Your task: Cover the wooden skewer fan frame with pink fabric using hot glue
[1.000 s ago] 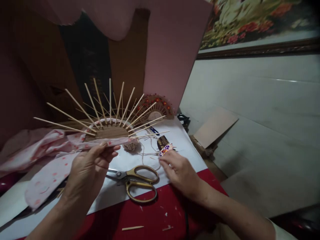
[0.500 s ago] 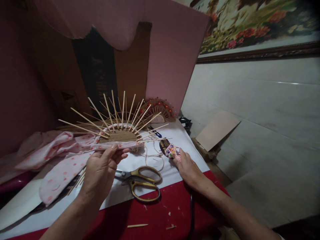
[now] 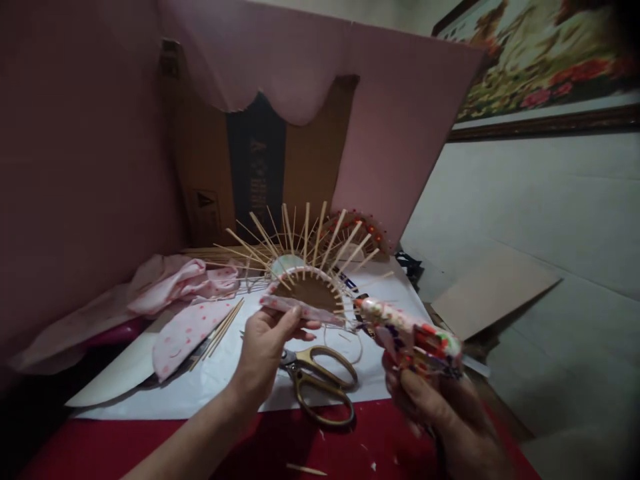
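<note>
Between the thumb and fingers of my left hand [image 3: 273,340] is the lower edge of a half-round cardboard piece [image 3: 313,297]. Pink dotted fabric [image 3: 287,305] wraps that edge, and wooden sticks [image 3: 307,233] fan out from its curved rim. My right hand [image 3: 440,407] is closed around a flower-patterned glue gun [image 3: 415,330], slightly blurred. Its orange nozzle points left, close to the right end of the cardboard piece; I cannot tell whether they touch. Below my left hand's fingers lie scissors [image 3: 320,383] with bronze-coloured handles, their blades partly hidden.
A fabric-covered half-round [image 3: 187,340] and loose sticks [image 3: 220,333] lie left on white paper [image 3: 120,400]. Crumpled pink cloth [image 3: 175,287] is behind them. A second fan shape with red beads [image 3: 370,227] stands at the back, before a cardboard box panel [image 3: 315,160].
My right hand has lifted the glue gun from the paper and swung its nozzle towards the cardboard piece. My left hand has tilted and shifted that piece. The camera view has turned left.
</note>
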The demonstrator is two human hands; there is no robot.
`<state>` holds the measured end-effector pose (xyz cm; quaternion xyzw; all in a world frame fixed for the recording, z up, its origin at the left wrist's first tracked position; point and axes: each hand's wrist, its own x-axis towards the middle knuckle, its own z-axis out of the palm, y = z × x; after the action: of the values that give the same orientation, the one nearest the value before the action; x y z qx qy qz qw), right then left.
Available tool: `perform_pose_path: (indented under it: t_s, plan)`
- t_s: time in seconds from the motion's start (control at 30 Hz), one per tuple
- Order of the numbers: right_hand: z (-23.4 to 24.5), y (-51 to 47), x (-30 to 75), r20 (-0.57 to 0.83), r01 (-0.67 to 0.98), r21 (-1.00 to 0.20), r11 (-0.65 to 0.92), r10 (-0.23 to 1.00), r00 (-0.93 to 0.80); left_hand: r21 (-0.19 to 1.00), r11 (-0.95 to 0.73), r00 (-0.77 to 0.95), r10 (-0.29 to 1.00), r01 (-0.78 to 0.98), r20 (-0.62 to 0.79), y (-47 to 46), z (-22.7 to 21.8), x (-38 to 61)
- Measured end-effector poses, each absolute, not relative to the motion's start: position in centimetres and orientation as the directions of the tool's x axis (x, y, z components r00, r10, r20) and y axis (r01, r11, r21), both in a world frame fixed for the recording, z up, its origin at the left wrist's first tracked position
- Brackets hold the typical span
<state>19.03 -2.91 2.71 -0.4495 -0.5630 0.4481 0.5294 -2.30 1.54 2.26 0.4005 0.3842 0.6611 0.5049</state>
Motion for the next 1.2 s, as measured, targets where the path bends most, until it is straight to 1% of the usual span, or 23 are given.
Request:
perform_pose_path:
  t_s: [0.07, 0.13, 0.2, 0.3, 0.4, 0.53, 0.7, 0.97, 1.2]
  plan:
    - [4.1, -2.7, 17.6, 0.157, 0.022, -0.986, 0.165, 0.967, -0.201, 0.928, -0.188, -0.128, 0.980, -0.321, 0.154, 1.3, 2.1, -2.0]
    - [5.0, -2.3, 16.4, 0.120, 0.002, -0.992, 0.127, 0.940, -0.319, 0.936, -0.172, -0.087, 0.984, -0.306, 0.152, 1.1, 2.1, -1.8]
    - [5.5, -1.8, 15.6, 0.099, -0.005, -0.994, 0.106, 0.916, -0.390, 0.937, -0.148, -0.055, 0.989, -0.318, 0.138, 0.9, 2.2, -1.7]
    - [5.9, -0.9, 14.9, 0.089, 0.011, -0.994, 0.106, 0.889, -0.449, 0.931, -0.116, -0.047, 0.993, -0.345, 0.106, 0.7, 2.6, -1.6]
    - [6.2, -0.2, 14.6, 0.073, 0.037, -0.994, 0.102, 0.882, -0.465, 0.928, -0.098, -0.055, 0.995, -0.360, 0.084, 0.5, 2.8, -1.5]
    - [6.9, 0.2, 14.5, 0.003, 0.090, -0.995, 0.053, 0.874, -0.486, 0.930, -0.070, -0.051, 0.997, -0.361, 0.055, 0.3, 2.7, -1.4]
    - [7.5, 0.3, 14.2, 0.035, 0.084, -0.992, 0.091, 0.859, -0.510, 0.932, -0.057, -0.040, 0.998, -0.358, 0.046, 0.3, 2.5, -1.2]
    - [7.8, 0.4, 13.6, 0.025, 0.045, -0.997, 0.058, 0.849, -0.528, 0.938, -0.060, -0.007, 0.998, -0.342, 0.061, 0.4, 2.0, -1.3]
    - [7.7, 0.6, 13.7, -0.001, 0.078, -0.996, 0.048, 0.846, -0.533, 0.941, -0.063, -0.021, 0.998, -0.332, 0.059, 0.3, 1.9, -1.1]
